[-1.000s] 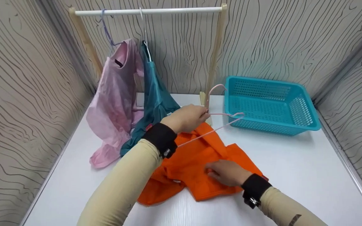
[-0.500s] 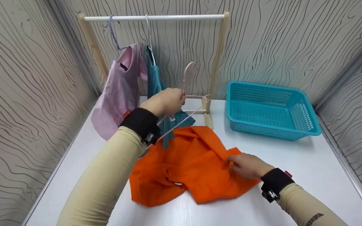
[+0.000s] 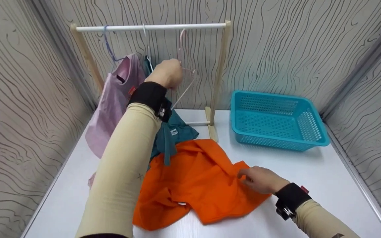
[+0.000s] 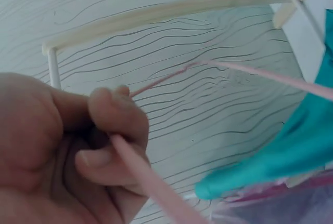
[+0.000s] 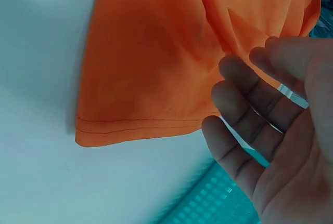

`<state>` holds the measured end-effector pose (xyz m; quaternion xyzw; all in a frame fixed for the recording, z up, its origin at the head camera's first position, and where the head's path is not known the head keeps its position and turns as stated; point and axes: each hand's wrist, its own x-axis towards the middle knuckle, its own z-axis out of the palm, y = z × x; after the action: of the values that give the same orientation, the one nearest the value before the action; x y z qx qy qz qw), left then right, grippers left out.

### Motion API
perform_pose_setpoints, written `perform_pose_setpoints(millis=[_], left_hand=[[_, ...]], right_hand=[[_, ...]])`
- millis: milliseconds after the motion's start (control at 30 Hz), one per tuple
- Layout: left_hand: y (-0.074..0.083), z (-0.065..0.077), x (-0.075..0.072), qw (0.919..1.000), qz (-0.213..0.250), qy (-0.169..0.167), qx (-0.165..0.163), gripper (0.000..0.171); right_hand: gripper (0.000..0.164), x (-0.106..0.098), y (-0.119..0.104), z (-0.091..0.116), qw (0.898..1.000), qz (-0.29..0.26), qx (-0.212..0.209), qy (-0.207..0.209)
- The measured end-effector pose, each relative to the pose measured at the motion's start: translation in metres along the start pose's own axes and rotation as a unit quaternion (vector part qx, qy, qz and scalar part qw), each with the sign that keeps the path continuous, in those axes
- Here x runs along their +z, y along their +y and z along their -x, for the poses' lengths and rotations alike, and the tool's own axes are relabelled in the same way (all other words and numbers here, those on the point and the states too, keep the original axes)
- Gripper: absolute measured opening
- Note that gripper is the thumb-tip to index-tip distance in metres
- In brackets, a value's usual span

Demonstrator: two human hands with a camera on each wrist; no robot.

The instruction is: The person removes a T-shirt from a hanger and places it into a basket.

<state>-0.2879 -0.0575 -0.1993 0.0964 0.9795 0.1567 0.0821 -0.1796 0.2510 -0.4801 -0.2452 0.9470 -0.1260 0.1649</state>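
The left hand [image 3: 165, 72] grips a pink clothes hanger [image 4: 151, 178], its fingers curled round the bar beside the neck; the hanger's hook reaches up to the white rail [image 3: 207, 26] of a wooden-sided clothes rack [image 3: 219, 72], though whether the hook bears on the rail I cannot tell.

The right hand [image 3: 263, 180] is at the right edge of an orange garment [image 3: 203, 185]; its fingers are gently bent and apart from one another, clamped on nothing; whether the fingertips touch the cloth I cannot tell.

The orange garment lies rumpled on the white table [image 3: 336, 198], in front of the rack; the right wrist view shows a stitched hem along one end, and a small pale label shows near its lower middle in the head view.

On the rail, left of the pink clothes hanger, a purple hanger [image 3: 109, 49] bears a pink shirt [image 3: 111, 102]; next to it a white hanger [image 3: 145, 33] bears a teal garment [image 3: 177, 124], whose lower end reaches the orange cloth; a teal perforated basket [image 3: 270, 142] stands on the table to the right of the rack; each wrist wears a black band [image 3: 147, 96], and both sleeves are beige.
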Motion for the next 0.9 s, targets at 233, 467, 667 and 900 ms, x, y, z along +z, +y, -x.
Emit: perform_pose_setpoints(millis=[233,467,667,900], left_hand=[[-0.002,-0.015,-0.008,0.9968,0.005,0.069,-0.04,0.033],[-0.001,-0.026,-0.007,0.991,0.034,0.108,-0.071,0.031],[-0.005,-0.033,0.004,0.9924,0.037,0.094,-0.071,0.03],[-0.008,-0.031,0.014,0.9953,0.013,0.087,-0.042,0.029]], right_hand=[[0.018,0.008,0.001,0.0,1.0,0.0,0.016,-0.011],[0.015,0.013,0.001,-0.006,1.0,-0.013,0.009,-0.022],[0.016,0.017,0.001,-0.007,1.0,-0.017,0.002,-0.025],[0.016,0.015,0.003,-0.008,0.999,-0.017,0.016,-0.027]])
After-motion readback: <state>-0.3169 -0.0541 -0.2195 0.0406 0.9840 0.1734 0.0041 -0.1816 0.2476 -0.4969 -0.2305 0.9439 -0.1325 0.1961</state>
